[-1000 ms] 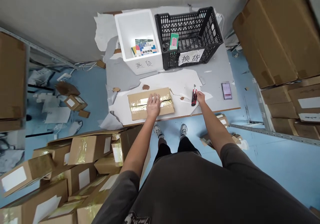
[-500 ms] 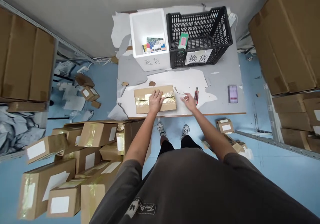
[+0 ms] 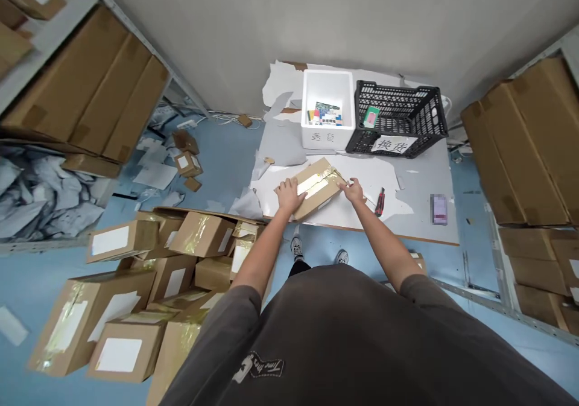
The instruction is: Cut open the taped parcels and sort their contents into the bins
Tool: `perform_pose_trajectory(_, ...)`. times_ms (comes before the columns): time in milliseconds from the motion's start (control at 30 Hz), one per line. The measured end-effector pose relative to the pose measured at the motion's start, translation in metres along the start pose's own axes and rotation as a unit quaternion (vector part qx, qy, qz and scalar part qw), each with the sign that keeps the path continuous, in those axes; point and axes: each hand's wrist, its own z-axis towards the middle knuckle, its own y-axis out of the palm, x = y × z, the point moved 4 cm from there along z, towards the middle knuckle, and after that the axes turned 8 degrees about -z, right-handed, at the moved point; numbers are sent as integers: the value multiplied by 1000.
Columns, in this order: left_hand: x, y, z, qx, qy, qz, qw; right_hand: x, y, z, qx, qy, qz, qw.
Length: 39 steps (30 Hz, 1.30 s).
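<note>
A taped cardboard box (image 3: 319,186) lies at a slant near the front edge of the table, with shiny clear tape and a white label along its top. My left hand (image 3: 289,196) grips its left end, fingers bent over the edge. At the opposite end, my right hand (image 3: 353,190) has its fingers closed on the box's corner; the fingertips are partly hidden. Just right of that hand, a red and black box cutter (image 3: 380,202) rests on the white paper.
Behind the box stand a white foam bin (image 3: 328,137) holding printed booklets and a black plastic crate (image 3: 402,116) with a green packet. A phone (image 3: 438,209) lies at the table's right. Many taped cartons (image 3: 120,355) are piled to my left; shelves flank both sides.
The box has turned from straight to slanted. My left hand has shifted from its top to its left end, and my right hand has come onto its right end. The camera view has swung.
</note>
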Motion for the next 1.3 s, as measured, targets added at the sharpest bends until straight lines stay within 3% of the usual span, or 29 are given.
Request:
perform_pose_trajectory(67, 7, 9, -18, 5, -74, 15, 997, -38, 2, 20, 0, -3, -15, 1000)
perform_pose_trajectory(133, 20, 18, -25, -10, -108, 23, 994, -69, 6, 36, -1, -5, -19, 1000)
perform_pose_trajectory(267, 39, 15, -17, -58, -129, 20, 990, -95, 10, 37, 0, -3, -16, 1000)
perform_pose_trajectory(400, 27, -12, -9, -118, -81, -13, 990, -77, 22, -15, 17, -77, -35, 996)
perform_pose_trajectory(567, -5, -34, -13, -169, -29, -33, 985, -48, 60, -71, -20, -162, -67, 984)
perform_pose_trajectory(700, -3, -32, -15, -163, 8, -21, 986, -44, 77, -72, -37, -146, -43, 988)
perform_pose_trajectory(967, -3, -26, -15, -151, 20, -16, 988, -41, 81, -70, -42, -101, 13, 994)
perform_pose_trajectory(1067, 10, -22, -6, -145, 1, -9, 989, -39, 81, -72, -39, -87, 11, 995)
perform_pose_trajectory(1200, 53, -16, 23, -76, 2, 4, 997, -37, 78, -72, -28, -90, 1, 996)
perform_pose_trajectory(1300, 78, -12, 42, -62, 15, 6, 998, -33, 75, -70, -24, -97, 4, 995)
